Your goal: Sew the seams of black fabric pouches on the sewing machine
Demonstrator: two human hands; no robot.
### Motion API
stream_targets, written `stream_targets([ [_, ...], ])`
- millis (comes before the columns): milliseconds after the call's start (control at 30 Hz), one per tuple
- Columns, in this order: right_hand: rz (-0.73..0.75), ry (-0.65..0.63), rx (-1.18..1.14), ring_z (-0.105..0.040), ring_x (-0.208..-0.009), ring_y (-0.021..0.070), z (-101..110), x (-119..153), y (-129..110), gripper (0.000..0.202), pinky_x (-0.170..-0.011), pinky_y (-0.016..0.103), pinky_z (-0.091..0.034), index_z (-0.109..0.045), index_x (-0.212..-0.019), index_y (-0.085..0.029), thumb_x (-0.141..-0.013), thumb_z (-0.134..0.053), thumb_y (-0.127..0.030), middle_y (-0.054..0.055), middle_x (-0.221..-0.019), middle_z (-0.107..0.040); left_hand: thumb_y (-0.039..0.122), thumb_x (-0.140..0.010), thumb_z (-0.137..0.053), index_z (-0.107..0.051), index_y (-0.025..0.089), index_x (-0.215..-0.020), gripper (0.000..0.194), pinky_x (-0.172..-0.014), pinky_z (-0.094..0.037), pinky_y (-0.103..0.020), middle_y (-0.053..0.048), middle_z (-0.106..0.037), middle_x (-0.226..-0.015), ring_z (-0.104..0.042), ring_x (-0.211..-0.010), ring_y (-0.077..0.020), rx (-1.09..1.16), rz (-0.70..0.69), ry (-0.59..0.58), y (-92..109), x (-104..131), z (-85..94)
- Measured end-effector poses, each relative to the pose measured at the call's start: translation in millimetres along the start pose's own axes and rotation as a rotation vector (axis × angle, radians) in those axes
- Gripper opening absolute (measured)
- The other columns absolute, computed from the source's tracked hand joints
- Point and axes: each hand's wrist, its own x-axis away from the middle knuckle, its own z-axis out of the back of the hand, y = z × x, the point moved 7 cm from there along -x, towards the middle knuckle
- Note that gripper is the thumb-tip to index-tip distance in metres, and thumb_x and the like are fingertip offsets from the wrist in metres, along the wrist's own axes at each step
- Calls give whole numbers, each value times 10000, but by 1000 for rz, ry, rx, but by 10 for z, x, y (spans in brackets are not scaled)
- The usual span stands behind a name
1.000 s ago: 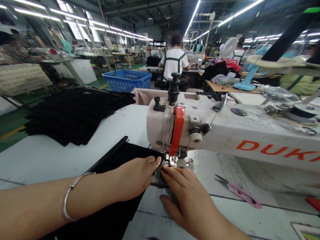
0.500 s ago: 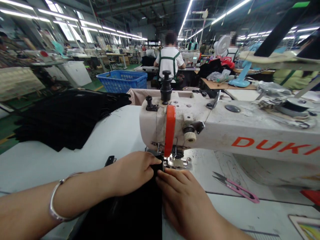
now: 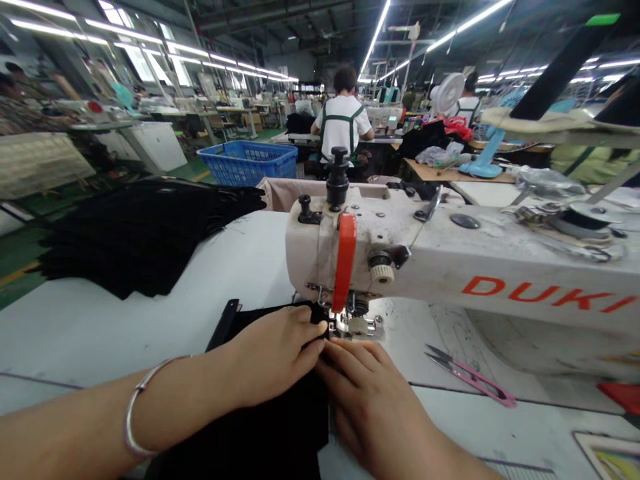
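Black fabric (image 3: 260, 433) lies pinched under both hands' closed fingers (image 3: 313, 333) beside presser foot (image 3: 356, 325).

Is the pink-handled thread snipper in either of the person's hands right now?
No, the thread snipper lies on the table, apart from the right hand and left hand, which press the black fabric.

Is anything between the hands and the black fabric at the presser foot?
Nothing visible: left hand and right hand both rest directly on the black fabric, fingertips meeting just before the presser foot.
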Motion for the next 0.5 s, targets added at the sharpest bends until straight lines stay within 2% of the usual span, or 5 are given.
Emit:
stream_targets([
  [100, -17, 9, -49, -498, -1270, 249, 58, 33, -21, 302, -1095, 427, -392, -680, -1154, -203, -872, -578, -173, 72, -1340, -602, 418, -956, -564, -641, 263, -1297, 382, -1043, -458, -500, -106, -602, -1299, -561, -1201, -315, -20, 189, 91, -215, 405, 41],
  [167, -47, 47, -81, -518, -1251, 245, 76, 72, -49, 161, -1088, 417, -412, -712, -999, -220, -898, -589, -194, 53, -1306, -622, 502, -829, -696, -486, 217, -1447, 712, -1094, -389, -597, -159, -448, -1483, -443, -1329, -405, -110, 370, 255, -431, 855, 35],
  [300, -123, 146, -229, -371, -1411, 286, -48, 167, -165, 230, -1166, 458, -357, -694, -1010, -183, -865, -551, -77, 116, -1447, -498, 555, -825, -646, -302, 239, -1522, 839, -1050, -418, -644, -173, -530, -1391, -517, -1262, -416, -2, 603, 350, -741, 1635, -309],
  [400, -319, 294, -452, -278, -1470, 282, -206, 221, -155, 530, -1185, 505, -319, -572, -1281, -186, -789, -504, -1, 135, -1590, -257, 487, -831, -612, -287, 233, -1513, 797, -947, -534, -560, -136, -596, -1230, -624, -1119, -353, 276, 768, 449, -847, 1868, -464],
  [500, -539, 501, -880, -522, -1303, 263, -345, 221, -59, 560, -1047, 448, -490, -508, -1317, -216, -774, -569, -96, 142, -1541, -332, 421, -816, -635, -261, 230, -1518, 818, -855, -597, -478, -112, -596, -1183, -656, -1095, -322, 677, 849, 486, -875, 1804, -472],
])
